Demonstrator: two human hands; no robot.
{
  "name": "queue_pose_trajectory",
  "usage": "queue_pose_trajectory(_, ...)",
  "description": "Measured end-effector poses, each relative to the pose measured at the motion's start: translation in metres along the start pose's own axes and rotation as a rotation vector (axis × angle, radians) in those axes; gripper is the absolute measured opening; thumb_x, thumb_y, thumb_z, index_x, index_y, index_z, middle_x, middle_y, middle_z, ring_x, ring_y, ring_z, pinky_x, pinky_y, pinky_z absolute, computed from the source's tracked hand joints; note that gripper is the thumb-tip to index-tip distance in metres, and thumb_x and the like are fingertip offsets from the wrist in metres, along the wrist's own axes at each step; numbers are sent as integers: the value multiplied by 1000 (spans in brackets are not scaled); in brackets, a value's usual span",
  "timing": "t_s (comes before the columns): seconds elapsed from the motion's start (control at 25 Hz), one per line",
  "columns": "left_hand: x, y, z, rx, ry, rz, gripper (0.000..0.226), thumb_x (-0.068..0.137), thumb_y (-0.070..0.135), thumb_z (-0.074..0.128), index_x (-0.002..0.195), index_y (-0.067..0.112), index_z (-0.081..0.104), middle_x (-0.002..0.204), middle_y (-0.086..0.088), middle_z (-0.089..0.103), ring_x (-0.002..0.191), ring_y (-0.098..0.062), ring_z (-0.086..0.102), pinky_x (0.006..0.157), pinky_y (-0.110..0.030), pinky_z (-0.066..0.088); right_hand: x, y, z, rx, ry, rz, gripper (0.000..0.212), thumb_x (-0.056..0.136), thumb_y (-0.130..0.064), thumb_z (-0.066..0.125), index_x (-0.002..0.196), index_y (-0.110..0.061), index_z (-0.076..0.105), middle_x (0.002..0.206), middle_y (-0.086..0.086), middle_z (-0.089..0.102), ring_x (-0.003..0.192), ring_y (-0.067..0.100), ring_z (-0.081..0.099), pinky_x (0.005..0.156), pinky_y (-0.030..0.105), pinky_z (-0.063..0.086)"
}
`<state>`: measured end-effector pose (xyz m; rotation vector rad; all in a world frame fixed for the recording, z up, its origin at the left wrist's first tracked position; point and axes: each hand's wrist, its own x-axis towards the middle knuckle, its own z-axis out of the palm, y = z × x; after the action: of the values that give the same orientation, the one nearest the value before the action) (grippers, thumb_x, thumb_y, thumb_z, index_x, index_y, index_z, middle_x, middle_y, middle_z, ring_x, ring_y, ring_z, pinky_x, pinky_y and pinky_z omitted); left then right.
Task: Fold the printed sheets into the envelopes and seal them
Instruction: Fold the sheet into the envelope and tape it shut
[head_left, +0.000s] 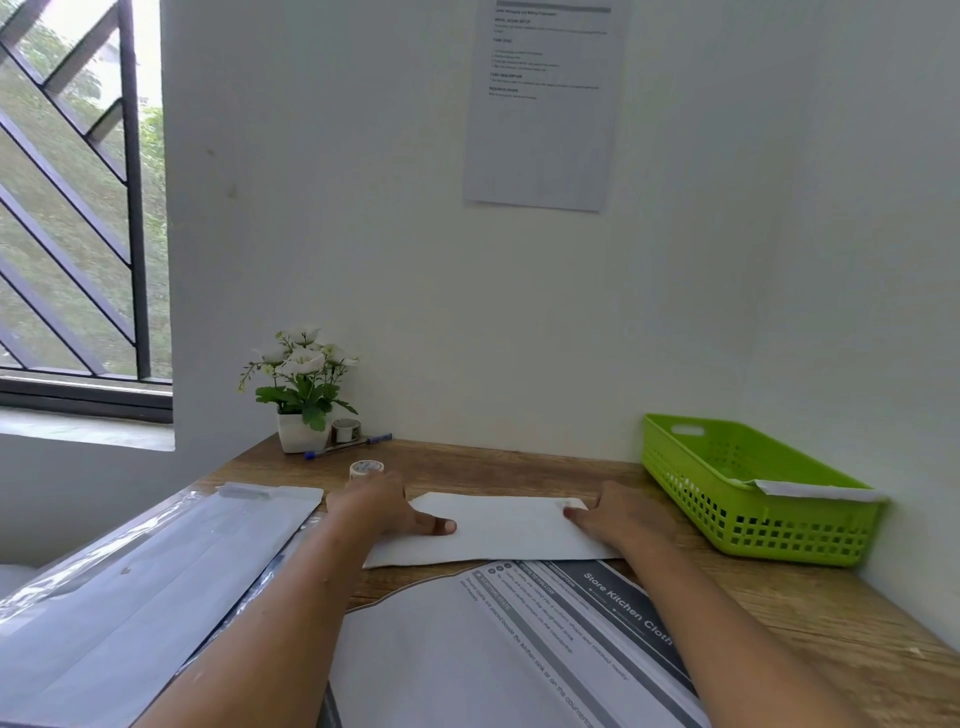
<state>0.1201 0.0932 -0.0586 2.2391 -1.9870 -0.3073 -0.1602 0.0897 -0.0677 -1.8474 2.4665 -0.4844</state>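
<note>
Both left hand and right hand press flat on the envelope.

The wall notice has print too small to read, and the printed sheets run off the bottom edge.

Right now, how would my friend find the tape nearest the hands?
Look at the desk's far left corner, where the flower pot stands. Two tape rolls sit there. The near roll is just beyond the left hand, on this side of the pen; the far roll sits behind the pen, beside the pot.
</note>
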Motion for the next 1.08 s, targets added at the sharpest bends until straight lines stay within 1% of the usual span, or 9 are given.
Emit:
queue_pose_trajectory(0.24, -3, 4, -2, -4, -16, 45, 105, 61, 83, 57, 144, 23, 34, 149, -3, 37, 133, -27, 38, 102, -40, 40, 10, 4, -1, 197, -159, 18, 61, 60, -69, 70, 96, -23, 52, 110, -1, 62, 102, 20, 58, 84, 34, 46)
queue_pose_trajectory(0.4, -6, 11, -5, -117, 110, 220, 65, 83, 56, 60, 134, 18, 48, 137, -5, 51, 122, -22, 49, 95, -33, 42, 10, 6, -3, 216, -133, -31, 57, 68, -67, 67, 99, -21, 56, 110, 1, 62, 99, 20, 59, 82, 33, 47)
queue_pose_trajectory(0.52, -13, 19, -8, -478, 284, 312, 29, 91, 41, 56, 104, 16, 61, 99, -2, 64, 88, -19, 58, 73, -31, 45, 3, 2, -13, 242, 29, -65, 49, 82, -58, 59, 111, -18, 57, 117, 5, 62, 102, 24, 60, 79, 32, 47)
queue_pose_trajectory(0.64, -22, 28, -16, -945, 414, 291, 25, 95, 37, 50, 89, 13, 54, 82, -6, 60, 71, -21, 57, 61, -31, 44, -9, -7, -24, 321, 177, -79, 55, 90, -54, 50, 126, -15, 46, 127, 10, 55, 112, 30, 56, 84, 34, 45)
queue_pose_trajectory(0.72, -25, 34, -19, -1223, 460, 269, 23, 96, 34, 49, 88, 14, 51, 86, -11, 60, 74, -25, 56, 65, -36, 45, -21, -18, -33, 584, 24, -76, 62, 91, -58, 46, 133, -13, 44, 126, 10, 58, 110, 28, 58, 88, 32, 46)
queue_pose_trajectory(0.8, -28, 43, -19, -1419, 426, 251, 14, 96, 28, 51, 97, 14, 49, 94, -10, 59, 79, -25, 56, 72, -41, 48, -44, -37, -42, 876, -300, -95, 59, 90, -64, 42, 130, -21, 47, 111, 6, 66, 91, 22, 65, 74, 29, 53)
queue_pose_trajectory(0.88, -33, 53, -14, -1519, 324, 287, 17, 95, 20, 54, 107, 13, 45, 100, -8, 57, 83, -23, 57, 72, -40, 50, -65, -57, -46, 1022, -486, -160, 50, 89, -65, 44, 124, -31, 50, 102, 2, 70, 81, 19, 68, 62, 27, 55)
queue_pose_trajectory(0.96, -40, 66, -11, -1500, 257, 342, 23, 93, 17, 57, 110, 16, 41, 102, -8, 57, 87, -25, 58, 68, -36, 52, -73, -69, -52, 1137, -489, -229, 37, 92, -57, 46, 118, -31, 54, 94, 0, 71, 76, 16, 67, 60, 29, 54)
queue_pose_trajectory(1.08, -50, 79, -15, -1475, 352, 324, 27, 94, 18, 56, 110, 21, 35, 103, -7, 54, 86, -23, 56, 67, -34, 51, -69, -70, -68, 1326, -442, -203, 33, 95, -46, 47, 119, -26, 56, 95, 4, 70, 78, 19, 66, 67, 36, 57)
